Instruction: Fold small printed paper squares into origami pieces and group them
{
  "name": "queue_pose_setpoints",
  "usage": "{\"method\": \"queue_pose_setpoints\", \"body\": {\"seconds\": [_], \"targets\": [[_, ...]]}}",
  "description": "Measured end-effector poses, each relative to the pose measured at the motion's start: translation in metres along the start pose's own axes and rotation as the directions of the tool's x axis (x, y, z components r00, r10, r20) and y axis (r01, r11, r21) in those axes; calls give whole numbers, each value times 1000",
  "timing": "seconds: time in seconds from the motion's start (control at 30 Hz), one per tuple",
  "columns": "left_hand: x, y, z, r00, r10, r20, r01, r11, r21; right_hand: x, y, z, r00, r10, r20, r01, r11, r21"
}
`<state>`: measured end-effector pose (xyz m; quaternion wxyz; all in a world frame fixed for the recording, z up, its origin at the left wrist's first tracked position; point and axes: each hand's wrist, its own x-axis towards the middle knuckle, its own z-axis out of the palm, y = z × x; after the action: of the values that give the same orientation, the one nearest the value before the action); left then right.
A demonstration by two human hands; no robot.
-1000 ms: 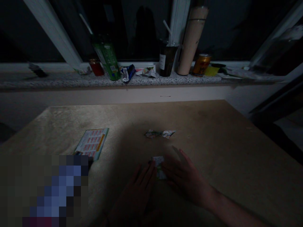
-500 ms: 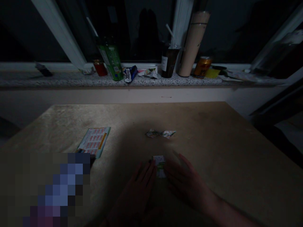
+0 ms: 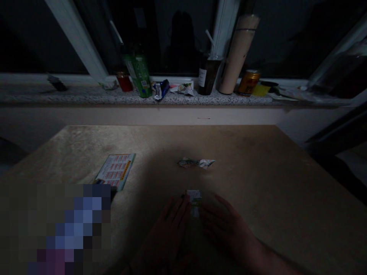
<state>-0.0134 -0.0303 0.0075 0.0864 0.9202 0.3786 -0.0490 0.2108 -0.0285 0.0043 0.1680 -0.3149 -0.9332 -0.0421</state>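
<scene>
A small piece of printed paper (image 3: 194,196), white with a green part, lies flat on the table (image 3: 243,152) between my two hands. Along its left edge rests my left hand (image 3: 173,221), fingers stretched out and fingertips touching or very near the paper. My right hand (image 3: 225,223) lies on its side to the right, fingers extended and the thumb raised apart. Shadow hides the lower fingers and much of the paper's near end. Farther out lies a twisted, bow-shaped piece of printed paper (image 3: 206,164).
A printed card with number grids (image 3: 116,170) lies at the left, beside a pixelated area. On the windowsill (image 3: 177,100) stand a green bottle (image 3: 140,76), a dark cup with a straw (image 3: 208,78), a tall pinkish flask (image 3: 236,57), an orange can (image 3: 249,83) and crumpled wrappers (image 3: 162,89).
My right hand's thumb has come closer to its fingers. The view has shifted slightly; the paper and my left hand stay in nearly the same place.
</scene>
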Motion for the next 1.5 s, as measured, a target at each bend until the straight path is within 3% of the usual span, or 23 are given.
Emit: {"method": "queue_pose_setpoints", "body": {"seconds": [0.37, 0.53, 0.73, 0.87, 1.07, 1.33, 1.5], "targets": [[0, -2, 1, 1000, 15, -7, -15, 1000, -14, 0, 3, -5, 994, 94, -51, -89, 992, 86], [0, -1, -2, 1000, 28, 8, -27, 998, -48, 2, 6, 4, 985, 130, -116, -114, 984, 139], [0, -1, 1, 1000, 13, 1, -13, 1000, -29, 5, 9, 5, 979, 125, -161, -98, 981, 168], [1, -1, 4, 1000, 14, 7, -13, 999, -33, 7, 11, -2, 983, 120, -142, -92, 977, 190], [2, -3, 9, 1000, 13, 13, -12, 998, -61, 13, 18, -3, 992, 123, 18, -125, 985, 123], [-1, -2, 5, 999, 38, -15, -39, 998, -46, 15, 16, 13, 981, 148, -125, -136, 986, 98], [1, -3, 9, 1000, 18, 18, -17, 998, -56, 19, 19, 3, 990, 142, 3, -142, 987, 75]]}}
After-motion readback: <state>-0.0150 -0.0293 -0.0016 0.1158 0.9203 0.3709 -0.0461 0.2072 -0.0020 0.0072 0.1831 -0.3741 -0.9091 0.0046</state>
